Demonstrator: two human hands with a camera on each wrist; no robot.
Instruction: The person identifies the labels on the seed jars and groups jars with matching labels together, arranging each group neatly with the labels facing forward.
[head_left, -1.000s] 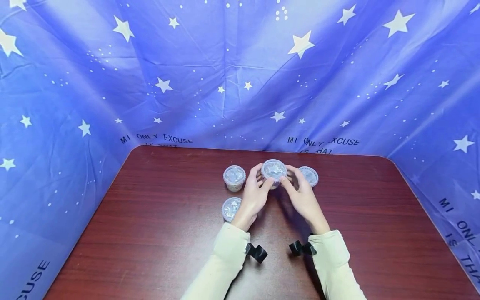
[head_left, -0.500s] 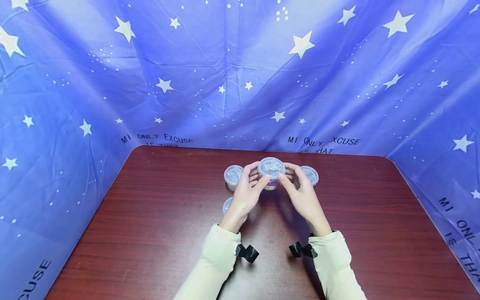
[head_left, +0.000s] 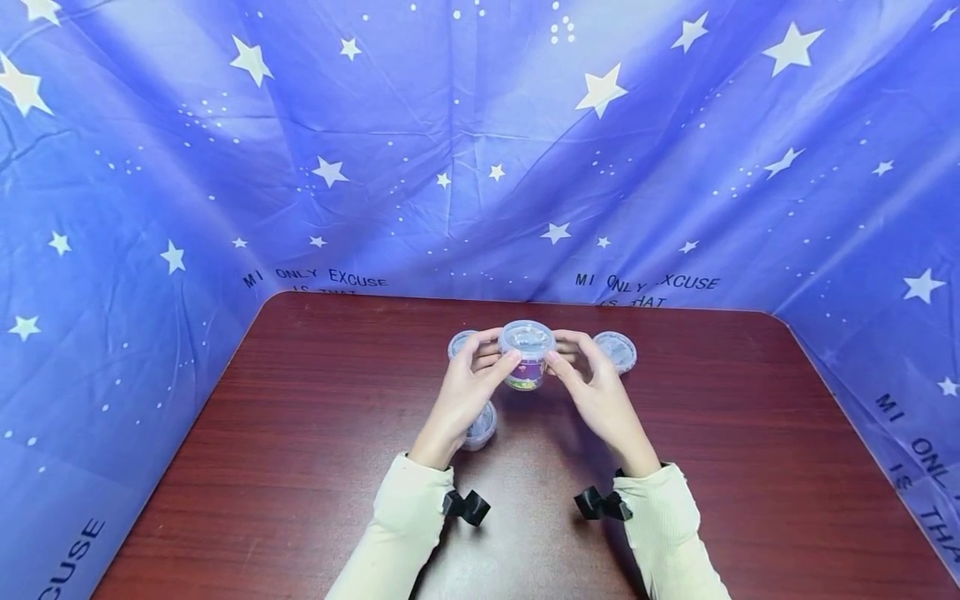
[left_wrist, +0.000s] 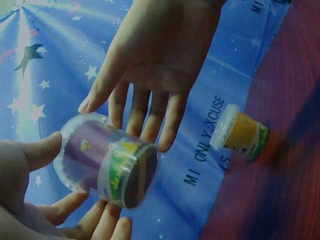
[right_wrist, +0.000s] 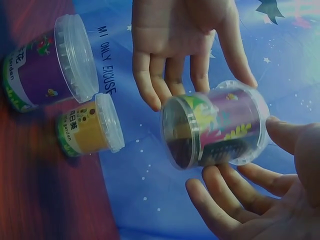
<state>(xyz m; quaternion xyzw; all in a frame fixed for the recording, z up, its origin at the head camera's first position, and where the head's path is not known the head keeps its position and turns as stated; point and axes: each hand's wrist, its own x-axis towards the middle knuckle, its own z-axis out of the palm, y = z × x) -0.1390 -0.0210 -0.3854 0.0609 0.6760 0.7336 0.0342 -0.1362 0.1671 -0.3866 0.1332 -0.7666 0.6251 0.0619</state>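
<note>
Head view shows a tub (head_left: 527,357) lifted off the surface (head_left: 315,433), between both hands: the left hand (head_left: 467,387) and the right hand (head_left: 600,392) each hold one side of it between thumb and fingers, so neither is free. As far as can be seen, the lifting is done; both wrist views catch the tub's base, well apart from the wood, and its clear lid (head_left: 527,337) is on. Letting go is not yet done, since the tub rests on nothing but the hands. Three more lidded tubs stand on the surface: the rear tub (head_left: 457,345), partly hidden by the left hand; the near tub (head_left: 482,429), beside the left wrist; and the right tub (head_left: 618,352), just past the right hand's fingers. How many of these have been handled, the pictures do not tell. For moving, the far edge seems the tightest limit, with the starry sheet (head_left: 450,150) hanging right behind it; the near edge is out of sight. Room looks most generous out to the left and right sides, while the rear and near tubs seem the likeliest to be knocked if the left hand drops or swings.
</note>
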